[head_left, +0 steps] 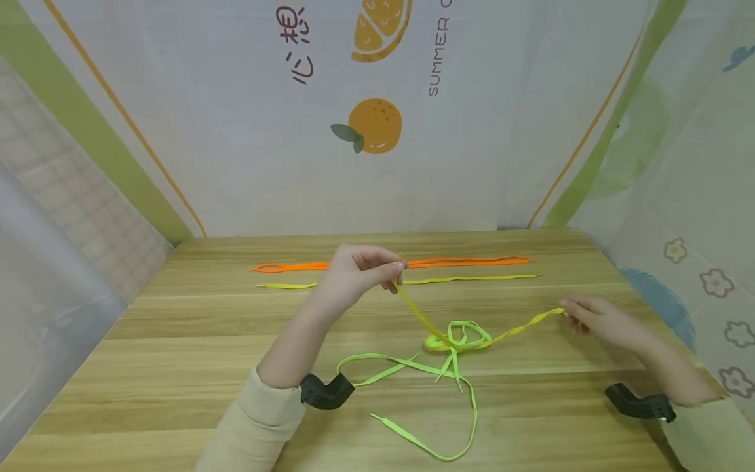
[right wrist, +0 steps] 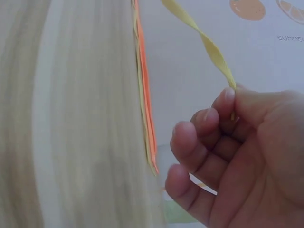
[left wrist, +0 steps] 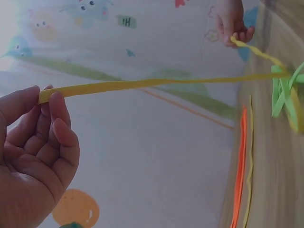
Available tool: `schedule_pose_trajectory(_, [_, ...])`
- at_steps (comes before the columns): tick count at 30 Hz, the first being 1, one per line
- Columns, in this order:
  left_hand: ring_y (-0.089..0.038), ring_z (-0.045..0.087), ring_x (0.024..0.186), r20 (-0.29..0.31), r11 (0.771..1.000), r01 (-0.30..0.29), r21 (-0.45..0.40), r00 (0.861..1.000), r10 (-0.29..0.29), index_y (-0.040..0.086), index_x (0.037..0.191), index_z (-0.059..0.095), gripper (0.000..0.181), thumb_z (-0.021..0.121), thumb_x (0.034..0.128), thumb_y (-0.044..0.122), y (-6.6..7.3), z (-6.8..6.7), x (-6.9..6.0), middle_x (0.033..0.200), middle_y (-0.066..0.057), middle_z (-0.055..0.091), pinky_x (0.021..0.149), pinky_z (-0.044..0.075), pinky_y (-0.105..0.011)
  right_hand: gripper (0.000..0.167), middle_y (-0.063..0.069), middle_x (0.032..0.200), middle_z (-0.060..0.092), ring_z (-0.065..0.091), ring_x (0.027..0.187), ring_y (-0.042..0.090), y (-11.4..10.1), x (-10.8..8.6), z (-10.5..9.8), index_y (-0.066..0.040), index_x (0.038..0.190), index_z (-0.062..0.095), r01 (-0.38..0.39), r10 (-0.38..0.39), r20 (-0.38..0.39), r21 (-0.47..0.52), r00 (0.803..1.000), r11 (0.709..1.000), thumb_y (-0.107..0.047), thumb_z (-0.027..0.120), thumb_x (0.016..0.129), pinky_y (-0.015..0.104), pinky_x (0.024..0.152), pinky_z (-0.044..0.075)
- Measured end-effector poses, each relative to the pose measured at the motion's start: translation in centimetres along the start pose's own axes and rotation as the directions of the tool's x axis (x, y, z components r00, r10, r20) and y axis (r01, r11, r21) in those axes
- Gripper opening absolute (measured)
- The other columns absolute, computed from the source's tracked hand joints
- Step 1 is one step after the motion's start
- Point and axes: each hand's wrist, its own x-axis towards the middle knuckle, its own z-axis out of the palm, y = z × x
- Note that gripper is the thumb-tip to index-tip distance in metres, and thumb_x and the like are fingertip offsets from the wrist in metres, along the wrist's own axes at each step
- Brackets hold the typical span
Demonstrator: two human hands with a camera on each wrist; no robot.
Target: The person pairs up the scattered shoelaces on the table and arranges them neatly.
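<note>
A yellow shoelace [head_left: 420, 316] stretches between both hands, its middle running down to a bundle of green and yellow lace on the table. My left hand [head_left: 362, 272] pinches one part of it, raised above the table; in the left wrist view thumb and finger grip the flat yellow strip. My right hand [head_left: 598, 319] pinches the other end, lower and to the right, where the lace is twisted. Between them lies the coiled green shoelace [head_left: 468, 333], with short tails below. A longer green lace [head_left: 472, 419] curves from it toward the front edge.
Orange shoelaces [head_left: 472, 261] lie across the back of the wooden table [head_left: 194, 367]. A second, straight yellow shoelace [head_left: 472, 278] lies just in front of them. A printed curtain [head_left: 265, 164] hangs behind the table.
</note>
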Motion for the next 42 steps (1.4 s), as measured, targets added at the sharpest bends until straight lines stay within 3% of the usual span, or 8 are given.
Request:
schedule_pose_trajectory(4, [-0.029,0.063,0.069,-0.058,0.999,-0.005,-0.032,0.998,0.003,-0.001,0.092,0.072,0.008,0.067,0.0884,0.005,0.3,-1.6,-0.5,0.078,-0.012,0.067,0.074,0.052,-0.046,0.028,0.005,0.073,0.047,0.046,0.061,0.016,-0.1,-0.3,-0.5,0.006,0.087,0.048,0.043,-0.043,-0.025,0.014,0.999,0.999,-0.009,0.033,0.106,0.032,0.054,0.041])
schedule_pose_trajectory(8, [-0.026,0.062,0.068,-0.114,0.998,-0.045,-0.048,0.993,0.039,0.007,0.087,0.073,0.007,0.066,0.0887,0.005,0.8,-3.2,-1.1,0.075,-0.008,0.066,0.073,0.052,-0.040,0.026,0.005,0.074,0.049,0.048,0.063,0.018,-0.4,-0.6,-1.1,0.005,0.089,0.048,0.081,-0.081,-0.037,0.004,0.996,0.997,-0.007,0.032,0.105,0.032,0.055,0.041])
schedule_pose_trajectory(16, [-0.022,0.060,0.079,-0.196,0.987,-0.144,-0.076,0.972,0.127,0.017,0.084,0.075,0.027,0.060,0.0894,-0.005,1.8,-5.5,-1.9,0.071,-0.003,0.065,0.067,0.054,-0.032,0.026,0.010,0.072,0.054,0.053,0.064,0.021,-0.5,-0.8,-2.0,0.003,0.085,0.050,0.154,-0.152,-0.053,0.028,0.987,0.988,-0.003,0.033,0.104,0.030,0.057,0.045])
schedule_pose_trajectory(22, [-0.017,0.059,0.070,-0.245,0.975,-0.174,-0.142,0.960,0.135,0.012,0.083,0.075,0.029,0.056,0.0898,-0.009,2.2,-7.3,-2.6,0.069,-0.002,0.065,0.068,0.052,-0.027,0.025,0.007,0.074,0.057,0.054,0.065,0.020,-1.0,-1.4,-2.6,0.004,0.087,0.051,0.176,-0.171,-0.063,0.082,0.983,0.981,0.000,0.033,0.104,0.030,0.058,0.045])
schedule_pose_trajectory(27, [-0.015,0.060,0.068,-0.297,0.969,-0.180,-0.169,0.947,0.124,0.011,0.081,0.075,0.030,0.055,0.0904,-0.010,2.4,-8.8,-3.3,0.065,-0.002,0.063,0.072,0.052,-0.026,0.027,0.005,0.075,0.058,0.056,0.067,0.015,-1.2,-1.8,-3.4,-0.001,0.090,0.055,0.249,-0.240,-0.078,0.130,0.968,0.960,0.005,0.031,0.102,0.026,0.061,0.046])
schedule_pose_trajectory(36, [-0.016,0.059,0.062,-0.396,0.945,-0.250,-0.210,0.906,0.151,0.003,0.082,0.074,0.026,0.054,0.0912,-0.011,2.6,-11.5,-4.7,0.070,-0.006,0.066,0.063,0.052,-0.026,0.029,0.006,0.076,0.050,0.053,0.068,0.016,-1.8,-2.3,-4.5,0.008,0.094,0.053,0.355,-0.339,-0.110,0.207,0.934,0.912,0.011,0.025,0.100,0.026,0.063,0.044])
schedule_pose_trajectory(42, [-0.017,0.059,0.065,-0.428,0.939,-0.267,-0.219,0.891,0.153,-0.001,0.084,0.074,0.021,0.057,0.0910,-0.010,2.5,-12.8,-5.4,0.065,-0.008,0.063,0.063,0.052,-0.026,0.034,0.008,0.075,0.048,0.048,0.066,0.021,-1.9,-2.4,-4.9,0.007,0.092,0.053,0.408,-0.388,-0.126,0.238,0.913,0.881,0.013,0.021,0.100,0.030,0.061,0.039])
